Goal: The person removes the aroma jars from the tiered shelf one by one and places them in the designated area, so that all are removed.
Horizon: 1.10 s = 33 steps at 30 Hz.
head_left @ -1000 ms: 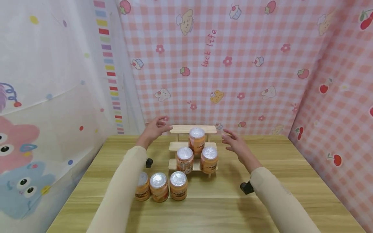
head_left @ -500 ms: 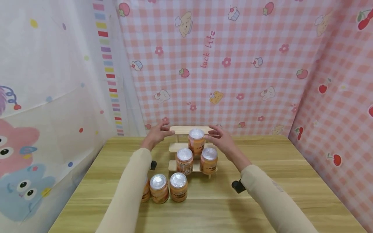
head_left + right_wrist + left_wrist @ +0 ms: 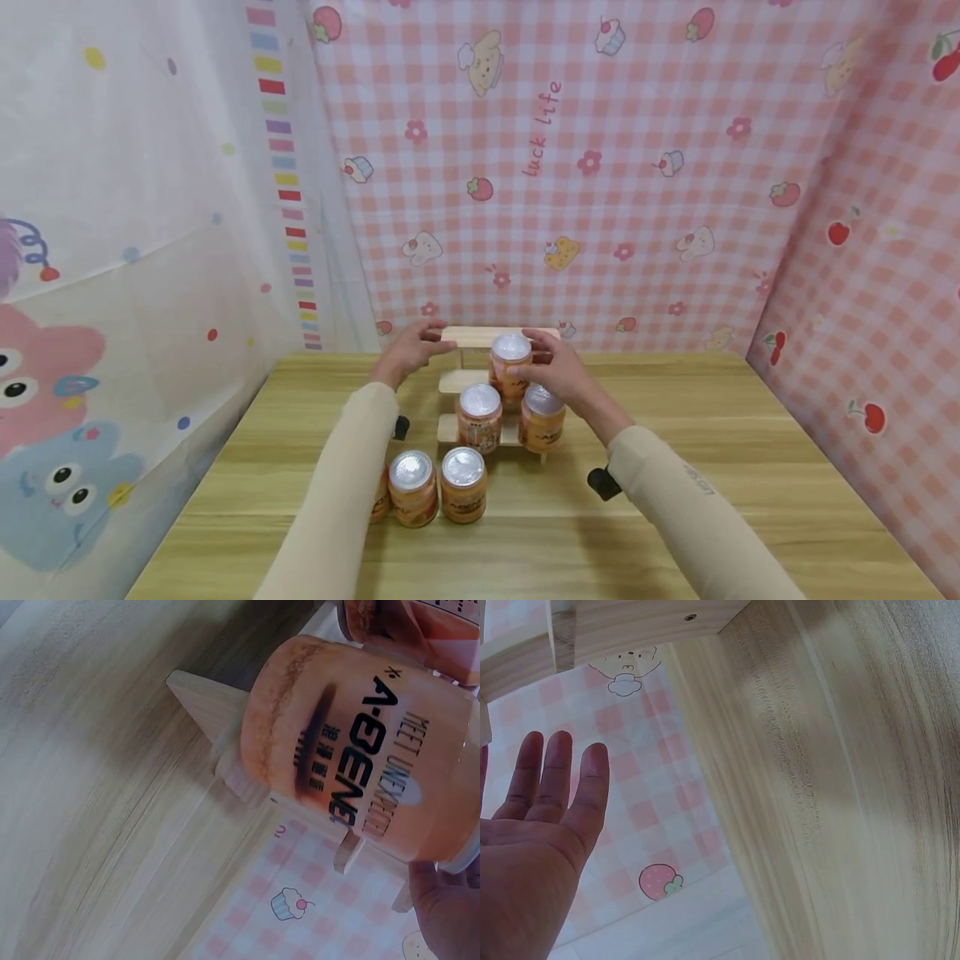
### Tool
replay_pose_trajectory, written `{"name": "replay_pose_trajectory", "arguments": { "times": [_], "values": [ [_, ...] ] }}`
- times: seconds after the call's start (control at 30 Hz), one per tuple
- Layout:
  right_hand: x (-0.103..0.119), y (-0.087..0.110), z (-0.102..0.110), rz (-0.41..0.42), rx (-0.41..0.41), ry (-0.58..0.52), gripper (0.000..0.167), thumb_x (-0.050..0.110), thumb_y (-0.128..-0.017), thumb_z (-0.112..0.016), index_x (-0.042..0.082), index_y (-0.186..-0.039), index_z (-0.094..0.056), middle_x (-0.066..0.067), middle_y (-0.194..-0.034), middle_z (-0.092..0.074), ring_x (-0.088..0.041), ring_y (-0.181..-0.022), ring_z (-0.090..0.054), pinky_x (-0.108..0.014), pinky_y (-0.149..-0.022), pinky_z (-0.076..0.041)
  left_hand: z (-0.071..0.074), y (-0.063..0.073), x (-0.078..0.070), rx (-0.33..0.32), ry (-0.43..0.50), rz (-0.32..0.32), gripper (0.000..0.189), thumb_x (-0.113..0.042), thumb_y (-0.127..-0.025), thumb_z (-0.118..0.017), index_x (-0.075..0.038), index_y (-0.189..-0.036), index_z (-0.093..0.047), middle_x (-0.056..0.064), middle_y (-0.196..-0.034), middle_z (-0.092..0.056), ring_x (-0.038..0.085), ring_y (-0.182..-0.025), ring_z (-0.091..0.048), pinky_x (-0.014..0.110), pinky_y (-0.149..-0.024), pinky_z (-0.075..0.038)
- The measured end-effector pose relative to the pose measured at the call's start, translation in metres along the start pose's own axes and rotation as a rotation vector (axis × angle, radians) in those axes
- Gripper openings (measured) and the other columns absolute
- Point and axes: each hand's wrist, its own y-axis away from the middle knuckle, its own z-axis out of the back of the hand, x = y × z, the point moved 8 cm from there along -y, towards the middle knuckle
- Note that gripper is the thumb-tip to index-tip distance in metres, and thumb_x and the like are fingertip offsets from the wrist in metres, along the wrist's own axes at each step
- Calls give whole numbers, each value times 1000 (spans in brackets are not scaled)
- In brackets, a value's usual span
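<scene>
A small three-step wooden rack (image 3: 452,382) stands near the back of the table. On its middle step is an orange can (image 3: 502,385) with a silver lid. My right hand (image 3: 562,367) grips this can from the right, thumb across its front and fingers behind. Two similar cans, one left (image 3: 478,431) and one right (image 3: 542,432), sit on the lowest step; the right one fills much of the right wrist view. My left hand (image 3: 408,352) touches the left end of the top step, its other fingers (image 3: 590,787) straight and spread in the left wrist view.
In front of the rack, more orange cans (image 3: 463,497) stand in a row on the wooden table (image 3: 675,467). My left sleeve partly covers the leftmost can (image 3: 378,500). A pink checked cloth (image 3: 645,100) hangs behind, with cloth walls at both sides.
My right hand has moved left, from beside the rack to the can on the middle step. My left hand has shifted slightly right, onto the top step's end. The cans have stayed put.
</scene>
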Motion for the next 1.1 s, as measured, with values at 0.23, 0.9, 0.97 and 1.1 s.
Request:
{"name": "replay_pose_trajectory", "arguments": {
  "times": [0.23, 0.9, 0.97, 1.1],
  "values": [
    [2, -3, -2, 23, -11, 52, 72, 16, -86, -79, 5, -148, -43, -23, -135, -55, -38, -120, -56, -48, -96, -49, 0, -2, 2, -7, -7, 9, 59, -27, -93, -72, -11, -145, -48, 19, -137, -52, 35, -125, -50, 54, -101, -43],
    [24, -3, 15, 103, -138, 43, 63, 27, -83, -83, 10, -136, -53, -12, -127, -58, -31, -114, -58, -44, -87, -54, -5, 1, 5, 5, 2, 54, 57, -28, -96, -67, -13, -147, -45, 22, -142, -48, 37, -130, -46, 59, -100, -42],
    [33, 0, 20, 115, -155, 21, 63, 26, -82, -83, 9, -135, -53, -13, -125, -59, -31, -114, -58, -45, -88, -53, -5, 2, 3, 7, -5, 57, 57, -29, -96, -68, -14, -147, -46, 22, -142, -48, 37, -131, -46, 58, -100, -43],
    [48, 9, 28, 125, -184, 6, 64, 25, -82, -82, 8, -136, -52, -12, -125, -58, -29, -114, -57, -45, -89, -51, -4, 2, 3, 11, 1, 70, 58, -28, -96, -68, -14, -147, -45, 22, -143, -47, 37, -131, -45, 58, -102, -41]
  ]
}}
